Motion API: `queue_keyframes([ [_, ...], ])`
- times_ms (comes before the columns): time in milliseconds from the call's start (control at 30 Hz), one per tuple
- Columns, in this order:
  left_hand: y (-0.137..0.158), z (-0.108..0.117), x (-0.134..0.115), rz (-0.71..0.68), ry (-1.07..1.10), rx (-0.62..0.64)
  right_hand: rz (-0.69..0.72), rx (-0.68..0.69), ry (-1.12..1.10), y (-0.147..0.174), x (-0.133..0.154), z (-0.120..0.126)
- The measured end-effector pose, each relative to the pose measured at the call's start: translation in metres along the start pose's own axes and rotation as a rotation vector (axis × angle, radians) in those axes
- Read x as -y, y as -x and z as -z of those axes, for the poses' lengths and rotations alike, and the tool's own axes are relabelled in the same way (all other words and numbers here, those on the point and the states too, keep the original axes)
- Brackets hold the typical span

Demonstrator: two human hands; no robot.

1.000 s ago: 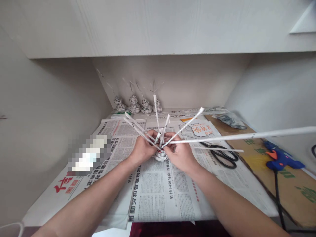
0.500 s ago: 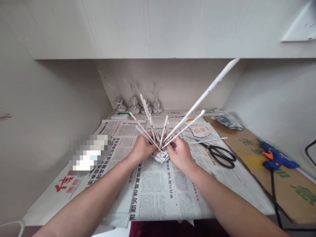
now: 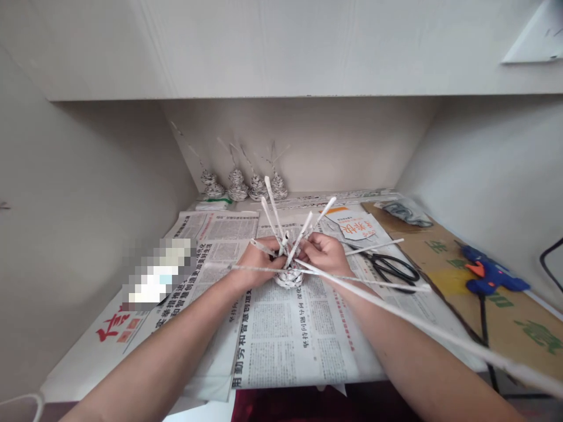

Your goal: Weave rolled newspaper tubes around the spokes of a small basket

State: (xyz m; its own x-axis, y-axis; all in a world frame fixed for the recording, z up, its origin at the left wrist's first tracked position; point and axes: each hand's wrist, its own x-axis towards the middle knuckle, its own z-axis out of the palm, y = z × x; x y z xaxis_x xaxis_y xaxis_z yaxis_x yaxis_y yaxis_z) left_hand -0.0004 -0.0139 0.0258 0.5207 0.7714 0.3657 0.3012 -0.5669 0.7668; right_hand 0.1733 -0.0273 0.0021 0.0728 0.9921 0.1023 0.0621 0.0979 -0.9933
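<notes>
Between my two hands sits a small round woven newspaper basket (image 3: pixel 290 278) on the newspaper sheets, with rolled paper strips fanning out from its top. My left hand (image 3: pixel 260 262) is closed around its left side and the base of the strips. With bent fingers, my right hand (image 3: pixel 324 253) pinches at strips on the right side of the weave. One long white paper strip (image 3: pixel 396 313) runs from the basket across my right forearm toward the lower right. A thinner strip lies crosswise in front of my hands. Some fingertips are hidden behind the strips.
Black-handled scissors (image 3: pixel 393 271) lie right of my hands. Beyond them a blue glue gun (image 3: pixel 492 272) rests on cardboard (image 3: pixel 523 328). Several woven gourd-shaped pieces (image 3: pixel 237 186) stand along the back wall. Newspaper (image 3: pixel 272 351) covers the table; a pixelated object is at left.
The long strip has swung from pointing up and right to pointing down and right across my forearm. My right hand has shifted slightly upward, and the other strips now lean differently.
</notes>
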Motion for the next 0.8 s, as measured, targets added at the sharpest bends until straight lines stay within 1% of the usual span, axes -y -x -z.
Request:
queue_keyframes([
  [100,0.001,0.002,-0.004,-0.028,0.015,0.034,-0.073,0.006,-0.025,-0.002,0.003,-0.001],
  [200,0.002,0.003,-0.009,-0.074,-0.009,0.057,-0.065,0.001,0.025,-0.001,0.01,0.0],
  [333,0.003,0.002,-0.012,-0.113,-0.094,0.099,-0.043,0.042,0.087,0.003,0.015,0.003],
  [433,0.004,0.003,-0.011,-0.134,-0.114,0.162,-0.048,0.074,0.085,0.005,0.016,0.005],
  [567,0.003,0.008,-0.011,-0.186,-0.095,0.229,-0.086,0.082,0.047,0.007,0.022,0.007],
  [667,0.002,0.009,-0.013,-0.199,-0.112,0.233,-0.127,0.084,0.012,0.007,0.024,0.006],
  [800,0.002,0.008,-0.016,-0.171,-0.116,0.218,-0.15,0.08,-0.05,0.009,0.023,0.003],
])
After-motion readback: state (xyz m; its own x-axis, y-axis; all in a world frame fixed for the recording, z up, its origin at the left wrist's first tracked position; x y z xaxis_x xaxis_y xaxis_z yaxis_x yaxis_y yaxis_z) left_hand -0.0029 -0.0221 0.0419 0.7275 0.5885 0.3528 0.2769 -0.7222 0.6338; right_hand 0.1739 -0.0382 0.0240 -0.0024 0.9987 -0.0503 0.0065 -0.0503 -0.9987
